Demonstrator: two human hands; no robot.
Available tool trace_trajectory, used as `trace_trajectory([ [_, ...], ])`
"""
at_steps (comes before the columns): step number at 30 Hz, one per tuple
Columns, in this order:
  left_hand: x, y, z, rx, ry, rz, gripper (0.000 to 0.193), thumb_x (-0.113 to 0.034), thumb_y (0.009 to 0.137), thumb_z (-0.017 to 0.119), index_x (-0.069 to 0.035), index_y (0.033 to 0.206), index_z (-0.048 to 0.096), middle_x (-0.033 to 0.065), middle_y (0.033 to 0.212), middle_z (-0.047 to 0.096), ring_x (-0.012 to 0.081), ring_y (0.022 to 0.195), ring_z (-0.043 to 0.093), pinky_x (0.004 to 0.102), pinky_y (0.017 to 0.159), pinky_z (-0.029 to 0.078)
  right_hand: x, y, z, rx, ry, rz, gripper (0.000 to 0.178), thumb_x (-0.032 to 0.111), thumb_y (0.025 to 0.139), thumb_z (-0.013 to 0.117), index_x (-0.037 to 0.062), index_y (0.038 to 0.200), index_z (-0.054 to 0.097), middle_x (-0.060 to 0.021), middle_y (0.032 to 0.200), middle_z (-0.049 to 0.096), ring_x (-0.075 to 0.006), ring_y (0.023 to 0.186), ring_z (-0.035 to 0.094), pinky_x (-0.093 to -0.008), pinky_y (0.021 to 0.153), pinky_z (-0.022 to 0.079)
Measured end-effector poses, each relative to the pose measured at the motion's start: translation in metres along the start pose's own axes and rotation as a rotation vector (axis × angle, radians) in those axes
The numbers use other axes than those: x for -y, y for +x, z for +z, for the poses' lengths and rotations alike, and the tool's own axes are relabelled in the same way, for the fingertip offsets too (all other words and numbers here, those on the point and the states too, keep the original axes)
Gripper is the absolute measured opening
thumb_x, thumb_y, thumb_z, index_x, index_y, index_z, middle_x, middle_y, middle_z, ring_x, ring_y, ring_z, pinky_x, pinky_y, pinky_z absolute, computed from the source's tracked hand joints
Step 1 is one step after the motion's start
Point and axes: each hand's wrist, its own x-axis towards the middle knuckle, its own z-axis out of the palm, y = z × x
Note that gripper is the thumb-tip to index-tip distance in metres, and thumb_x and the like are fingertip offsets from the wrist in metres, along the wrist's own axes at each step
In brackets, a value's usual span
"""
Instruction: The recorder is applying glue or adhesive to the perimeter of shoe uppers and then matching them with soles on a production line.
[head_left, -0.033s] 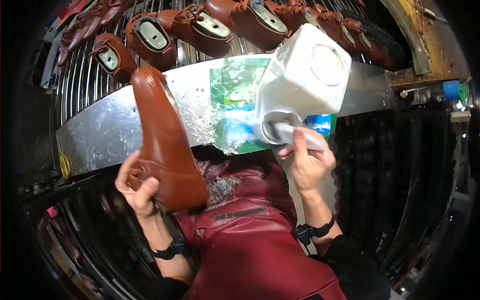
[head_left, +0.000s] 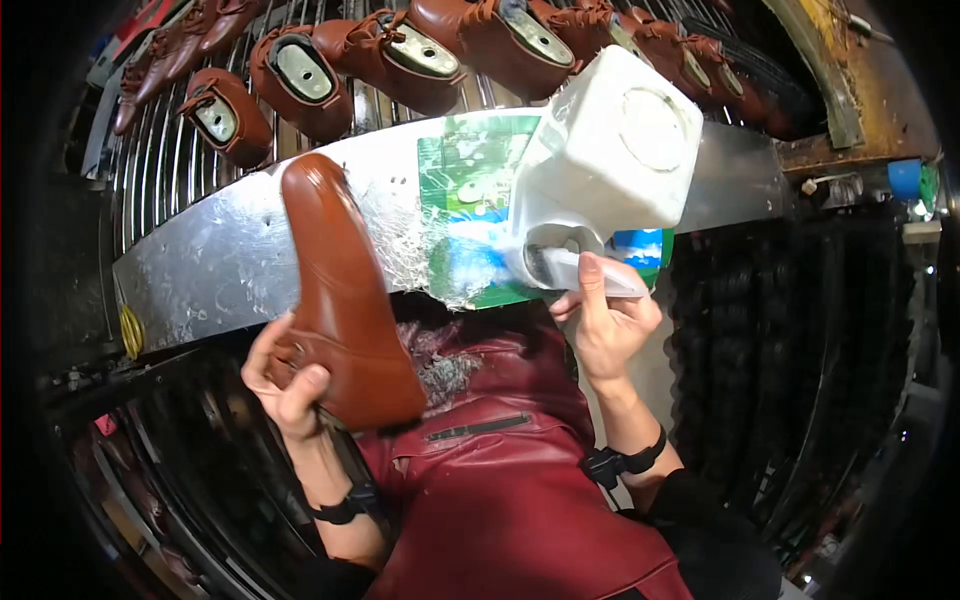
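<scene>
My left hand (head_left: 285, 385) is closed around the opening of a brown leather shoe (head_left: 345, 300). The toe points away from me over the metal bench edge, and the heel is near my apron. With my right hand (head_left: 612, 325) I grip the pale handle of a brush (head_left: 605, 278). Its dark, bristle-like end reaches into the round mouth of a white plastic container (head_left: 610, 150), which lies tilted with its mouth toward me. Whatever is inside the container is mostly hidden. Below the container is a green and blue printed sheet (head_left: 475, 180) smeared with white residue.
Several brown lace-up shoes (head_left: 300, 75) stand on a rack of metal rods (head_left: 150, 180) behind the bench. The curved metal bench (head_left: 225, 245) carries dried white smears. My dark red apron (head_left: 500, 480) covers my lap. A blue roll (head_left: 904, 180) sits far right.
The shoe in my left hand has shifted slightly right and toward me. My right hand has moved a little left, with the brush still at the container's mouth.
</scene>
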Motion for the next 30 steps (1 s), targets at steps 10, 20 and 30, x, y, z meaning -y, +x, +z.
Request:
trace_trajectory([
  [10,-0.007,-0.051,0.038,0.226,-0.352,-0.225,0.061,0.000,0.068,0.086,0.009,0.126,0.069,0.0234,0.108,0.078,0.0283,0.096,0.078,0.0374,0.089,0.061,0.046,0.025,0.005,0.268,0.658,0.432,0.021,0.015,0.099,0.068,-0.0059,0.095,0.068,-0.0172,0.077,0.072,-0.0233,0.051,0.065,-0.0327,0.043,0.051],
  [20,0.006,-0.047,0.042,0.222,-0.493,-0.267,0.058,-0.026,0.081,0.083,0.008,0.126,0.068,0.0208,0.119,0.074,0.0296,0.107,0.074,0.0454,0.100,0.058,0.062,-0.040,-0.013,0.506,0.400,0.240,0.019,0.008,0.091,0.075,-0.0103,0.091,0.071,-0.0171,0.087,0.075,-0.0144,0.062,0.066,-0.0269,0.057,0.053],
  [30,-0.009,-0.032,0.049,0.165,-0.467,-0.238,0.045,-0.021,0.094,0.072,0.008,0.127,0.065,0.0145,0.109,0.075,0.0216,0.094,0.074,0.0358,0.088,0.060,0.091,-0.074,-0.029,0.977,0.134,-0.112,0.007,0.000,0.082,0.076,-0.0044,0.083,0.070,-0.0201,0.087,0.075,-0.0232,0.072,0.075,-0.0337,0.067,0.062],
])
